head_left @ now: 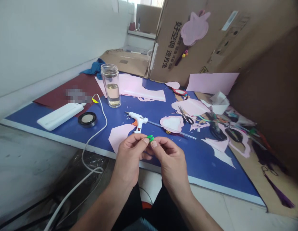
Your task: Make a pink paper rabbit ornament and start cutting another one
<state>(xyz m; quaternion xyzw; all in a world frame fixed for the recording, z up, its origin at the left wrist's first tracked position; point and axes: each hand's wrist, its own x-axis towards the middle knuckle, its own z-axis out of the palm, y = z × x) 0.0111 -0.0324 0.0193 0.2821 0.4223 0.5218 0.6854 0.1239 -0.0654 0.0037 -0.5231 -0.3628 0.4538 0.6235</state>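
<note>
Between the fingertips of both hands is a small bright green piece (151,138), too small and too covered to name. My left hand (131,154) pinches it from the left, thumb against fingers. From the other side my right hand (171,154) grips it the same way, so the two hands nearly touch. Just beyond them lies a white hot glue gun (139,120) with a clear glue stick (173,129) sticking out of its back. Pale pink paper (119,136) lies partly behind my left hand. A pink and white cut-out (171,123) rests beyond the glue stick.
On the blue board (202,173) stand a glass jar of liquid (112,93), a black lid (87,119) and a white power strip (61,116), its cord (104,117) trailing off the edge. Scissors (186,116) and paper scraps lie right. Cardboard (218,41) rises behind.
</note>
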